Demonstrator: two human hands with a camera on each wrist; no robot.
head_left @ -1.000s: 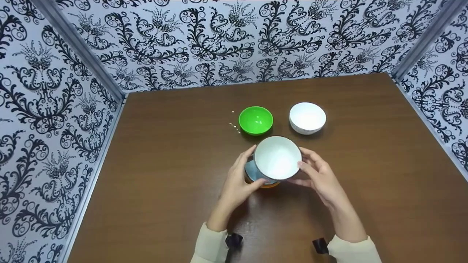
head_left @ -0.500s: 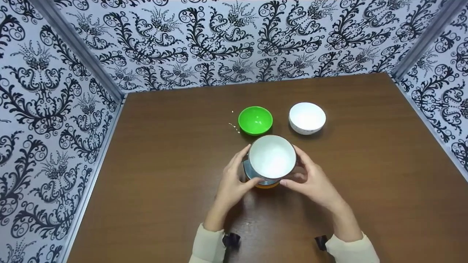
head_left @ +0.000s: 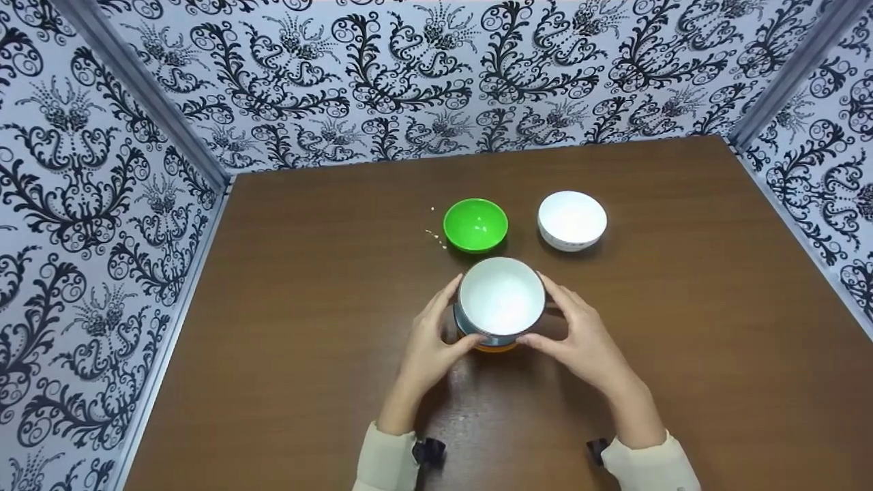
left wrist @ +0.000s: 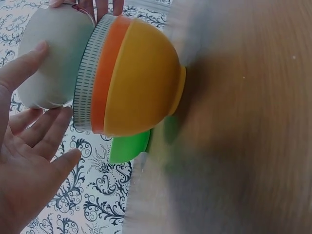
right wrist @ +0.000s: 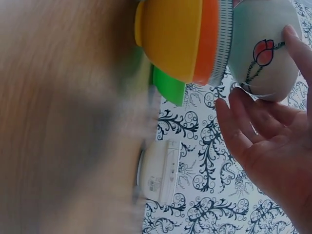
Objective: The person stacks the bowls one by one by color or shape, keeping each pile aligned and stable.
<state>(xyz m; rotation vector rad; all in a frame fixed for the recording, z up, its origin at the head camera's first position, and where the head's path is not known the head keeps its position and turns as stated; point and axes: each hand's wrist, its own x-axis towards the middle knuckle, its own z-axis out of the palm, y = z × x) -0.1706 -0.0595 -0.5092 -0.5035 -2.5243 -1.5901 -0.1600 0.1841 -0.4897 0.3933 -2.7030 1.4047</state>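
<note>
Both hands hold a white bowl with a painted red flower, seen in the right wrist view. My left hand grips its left side, thumb near the front and fingers around the far side. On the other side my right hand grips it the same way. Directly below is a nested stack: a yellow bowl at the bottom, an orange bowl in it, and a bowl with a dashed pattern on top. The held bowl's base is right at the dashed bowl's rim, overlapping it in the wrist views.
A green bowl stands behind the stack, with small pale crumbs to its left. To the right of it is another white bowl. The brown table is bounded by patterned walls at the back and sides.
The held bowl has moved left and lower over the stack. My right hand has shifted left with it, its thumb now at the bowl's near side.
</note>
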